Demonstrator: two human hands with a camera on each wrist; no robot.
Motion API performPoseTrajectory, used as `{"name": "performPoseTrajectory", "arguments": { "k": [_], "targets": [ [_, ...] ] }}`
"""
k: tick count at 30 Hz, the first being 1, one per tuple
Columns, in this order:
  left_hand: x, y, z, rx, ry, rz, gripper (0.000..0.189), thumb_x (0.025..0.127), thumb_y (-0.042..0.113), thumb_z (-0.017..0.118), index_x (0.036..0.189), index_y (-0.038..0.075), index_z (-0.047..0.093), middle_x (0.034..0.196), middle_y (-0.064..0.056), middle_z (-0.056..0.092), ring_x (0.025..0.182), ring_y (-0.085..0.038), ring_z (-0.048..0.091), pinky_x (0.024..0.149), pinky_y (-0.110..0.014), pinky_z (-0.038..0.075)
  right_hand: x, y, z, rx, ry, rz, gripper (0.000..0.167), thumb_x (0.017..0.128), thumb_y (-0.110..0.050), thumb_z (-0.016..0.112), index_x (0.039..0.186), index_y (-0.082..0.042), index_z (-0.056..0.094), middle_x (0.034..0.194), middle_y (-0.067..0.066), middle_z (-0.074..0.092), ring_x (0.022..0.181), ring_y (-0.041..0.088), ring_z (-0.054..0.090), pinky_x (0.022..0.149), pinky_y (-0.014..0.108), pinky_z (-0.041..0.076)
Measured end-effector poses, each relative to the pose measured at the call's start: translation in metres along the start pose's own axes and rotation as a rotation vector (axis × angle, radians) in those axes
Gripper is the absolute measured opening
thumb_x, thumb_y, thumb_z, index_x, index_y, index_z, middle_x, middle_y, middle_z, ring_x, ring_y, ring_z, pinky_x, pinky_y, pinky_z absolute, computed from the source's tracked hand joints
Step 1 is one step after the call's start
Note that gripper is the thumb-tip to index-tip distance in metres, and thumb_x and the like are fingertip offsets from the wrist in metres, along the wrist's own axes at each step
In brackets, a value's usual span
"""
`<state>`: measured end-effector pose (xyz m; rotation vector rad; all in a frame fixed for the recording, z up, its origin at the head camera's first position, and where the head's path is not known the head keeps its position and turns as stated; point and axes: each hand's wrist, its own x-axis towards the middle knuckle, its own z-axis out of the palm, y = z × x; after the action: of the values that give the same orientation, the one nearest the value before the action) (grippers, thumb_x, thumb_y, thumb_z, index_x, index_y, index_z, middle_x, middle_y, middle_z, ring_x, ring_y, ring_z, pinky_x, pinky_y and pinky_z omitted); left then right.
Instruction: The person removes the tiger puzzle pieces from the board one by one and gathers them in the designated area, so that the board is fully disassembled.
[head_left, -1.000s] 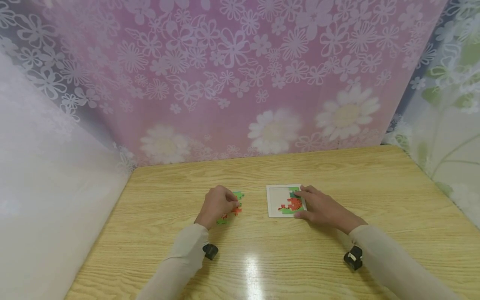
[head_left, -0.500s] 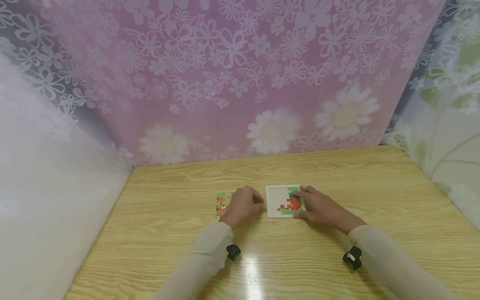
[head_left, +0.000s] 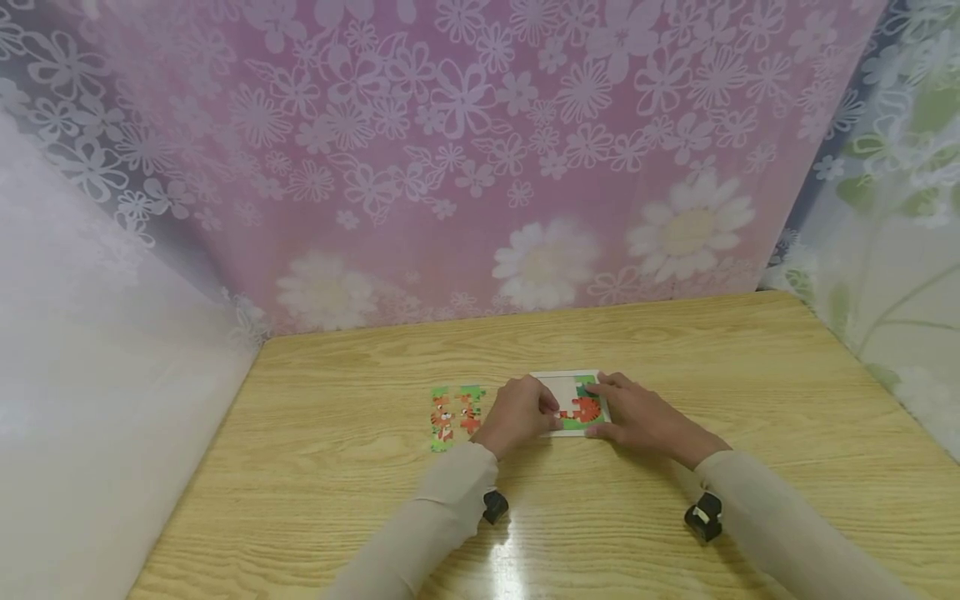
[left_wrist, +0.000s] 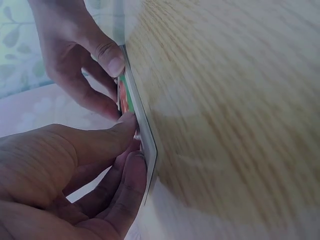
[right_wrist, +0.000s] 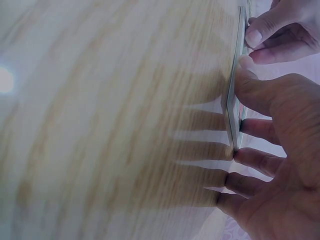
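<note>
A square white puzzle tray (head_left: pixel 564 372) lies on the table, with joined orange and green jigsaw pieces (head_left: pixel 587 410) along its right and near sides. My right hand (head_left: pixel 647 414) grips the tray's right side, thumb at the near edge and fingers spread over the right part. Over the tray's left part, my left hand (head_left: pixel 519 418) pinches a small puzzle piece between thumb and fingers; the fingers mostly hide it. In the left wrist view, the left fingertips (left_wrist: pixel 131 119) are down at the tray. Left of the tray lie several loose tiger puzzle pieces (head_left: pixel 442 421).
The wood-grain table (head_left: pixel 360 367) reaches back to a pink flowered curtain (head_left: pixel 420 208). A pale sheet (head_left: pixel 112 375) hangs at the left, and a leaf-patterned one (head_left: pixel 885 275) at the right. Black wrist cameras (head_left: pixel 705 517) sit under both sleeves.
My left hand has moved right from the loose pieces to the tray, carrying a puzzle piece. The right hand has stayed on the tray.
</note>
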<state>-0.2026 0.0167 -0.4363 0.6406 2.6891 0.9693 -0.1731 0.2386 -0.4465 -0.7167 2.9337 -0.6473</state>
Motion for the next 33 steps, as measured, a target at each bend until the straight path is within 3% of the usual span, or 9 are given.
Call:
{"name": "performPoseTrajectory", "arguments": {
  "k": [19, 33],
  "targets": [
    [0.0036, 0.0048, 0.0043, -0.007, -0.010, -0.024, 0.006, 0.084, 0.010, 0.084, 0.086, 0.008, 0.079, 0.069, 0.007, 0.064, 0.061, -0.006, 0.056, 0.055, -0.020, 0.045, -0.0012, -0.0013, -0.0007, -0.002, 0.004, 0.002, 0.067, 0.092, -0.038, 0.076, 0.140, 0.004, 0.054, 0.142, 0.036, 0.045, 0.127, 0.052, 0.051, 0.098, 0.061, 0.047],
    [0.0026, 0.0035, 0.0032, -0.013, 0.000, -0.031, 0.008, 0.083, 0.011, 0.086, 0.083, 0.011, 0.078, 0.072, 0.008, 0.065, 0.065, -0.005, 0.057, 0.059, -0.020, 0.046, -0.0006, -0.0006, 0.0005, -0.001, 0.003, 0.004, 0.067, 0.091, -0.035, 0.077, 0.140, 0.004, 0.054, 0.142, 0.036, 0.045, 0.126, 0.052, 0.051, 0.098, 0.062, 0.047]
  ]
}}
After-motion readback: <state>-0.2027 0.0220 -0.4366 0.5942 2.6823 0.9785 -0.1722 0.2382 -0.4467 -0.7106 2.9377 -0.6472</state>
